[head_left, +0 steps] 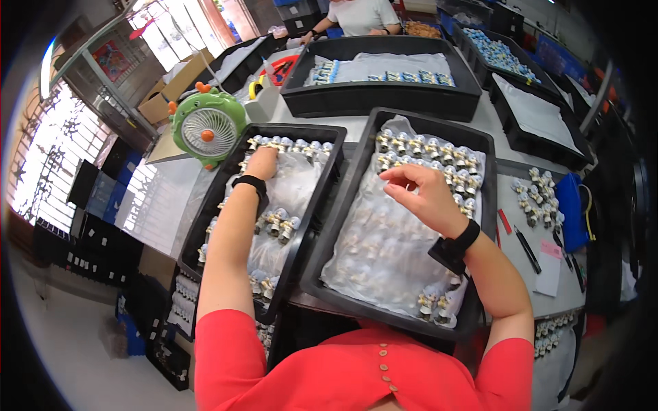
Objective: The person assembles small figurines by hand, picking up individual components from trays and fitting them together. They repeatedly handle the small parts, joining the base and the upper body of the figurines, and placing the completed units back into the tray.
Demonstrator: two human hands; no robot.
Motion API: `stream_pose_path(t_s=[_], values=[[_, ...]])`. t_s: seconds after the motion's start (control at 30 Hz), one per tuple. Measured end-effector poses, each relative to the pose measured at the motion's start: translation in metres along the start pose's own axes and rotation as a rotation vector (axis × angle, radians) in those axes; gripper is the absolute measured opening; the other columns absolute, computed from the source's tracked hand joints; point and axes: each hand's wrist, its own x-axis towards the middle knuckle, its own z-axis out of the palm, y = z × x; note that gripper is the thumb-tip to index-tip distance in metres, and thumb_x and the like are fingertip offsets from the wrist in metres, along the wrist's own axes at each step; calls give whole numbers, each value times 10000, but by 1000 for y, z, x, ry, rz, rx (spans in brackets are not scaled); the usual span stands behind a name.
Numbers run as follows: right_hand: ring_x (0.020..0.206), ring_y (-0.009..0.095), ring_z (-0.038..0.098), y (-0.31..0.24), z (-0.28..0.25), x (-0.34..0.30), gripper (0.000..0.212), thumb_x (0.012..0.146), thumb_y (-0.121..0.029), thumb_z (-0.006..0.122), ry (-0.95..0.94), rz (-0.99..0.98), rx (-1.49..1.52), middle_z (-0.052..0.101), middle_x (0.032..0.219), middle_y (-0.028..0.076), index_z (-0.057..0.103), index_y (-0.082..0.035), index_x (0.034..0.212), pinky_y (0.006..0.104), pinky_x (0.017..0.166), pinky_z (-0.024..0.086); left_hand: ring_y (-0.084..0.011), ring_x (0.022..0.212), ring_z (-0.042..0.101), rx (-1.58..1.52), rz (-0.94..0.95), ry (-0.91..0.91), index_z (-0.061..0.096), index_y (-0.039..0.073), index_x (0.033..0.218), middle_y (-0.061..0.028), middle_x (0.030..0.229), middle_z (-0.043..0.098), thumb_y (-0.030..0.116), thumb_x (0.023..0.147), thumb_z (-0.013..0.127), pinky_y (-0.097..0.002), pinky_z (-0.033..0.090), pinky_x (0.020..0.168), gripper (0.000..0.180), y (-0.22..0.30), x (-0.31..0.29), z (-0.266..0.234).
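My left hand (262, 163) reaches into the far part of the left black tray (334, 154), beside a row of small white-and-gold figurines (301, 146). Its fingertips point down and are hidden, so I cannot see what they touch. Over the right black tray (370, 147) hovers my right hand (426, 195), its thumb and forefinger apart and nothing visible between them. Just beyond it stand rows of similar figurines (432, 147). A thin white translucent sheet (363, 257) covers more figurines in the right tray, and two stand uncovered at its near right corner.
A green fan (208, 130) stands left of the trays. Farther back is a large black bin (384, 103) with blue figurines; a person (363, 17) sits behind it. At right lie loose figurines (538, 198), a black pen (526, 250), a paper slip (547, 274) and a blue box (572, 212).
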Motion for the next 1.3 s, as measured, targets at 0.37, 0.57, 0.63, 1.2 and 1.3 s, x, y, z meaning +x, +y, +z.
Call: stream_pose_path(t_s=[0.37, 0.57, 0.63, 1.2, 1.3], values=[[953, 330, 586, 25, -89, -68, 425, 705, -209, 702, -564, 156, -754, 584, 987, 158, 592, -3, 1061, 394, 838, 468, -334, 1015, 587, -385, 151, 186, 545, 34, 1213, -187, 1183, 577, 137, 763, 652, -388, 474, 887, 475, 70, -43, -76], [993, 360, 543, 24, -63, -62, 606, 619, -237, 803, -748, 263, -979, 487, 1109, 175, 531, 3, 1104, 391, 863, 462, -92, 935, 601, -1271, 309, -158, 577, 15, 1178, -52, 1096, 622, 51, 863, 598, -239, 485, 804, 317, 183, -154, -140], [961, 380, 557, 29, -61, -62, 613, 575, -252, 829, -769, 238, -990, 490, 1076, 202, 535, 29, 1035, 405, 841, 475, -80, 920, 593, -1374, 377, -367, 582, 2, 1160, -50, 1092, 623, 62, 864, 607, -232, 484, 805, 303, 213, -192, -144], [1064, 340, 520, -101, 3, -35, 605, 678, -80, 712, -422, -253, -489, 479, 1155, 186, 460, 0, 1222, 366, 900, 449, -158, 1019, 519, -2250, -26, -678, 445, 141, 1250, -25, 1166, 485, 401, 934, 521, -345, 459, 832, 416, 242, -190, -105], [1067, 342, 519, -105, 5, -25, 620, 687, -73, 699, -393, -311, -514, 465, 1206, 188, 443, -5, 1247, 364, 897, 452, -118, 918, 556, -2371, 12, -649, 491, 139, 1187, -28, 1082, 541, 343, 978, 444, -302, 487, 772, 296, 241, -186, -103]])
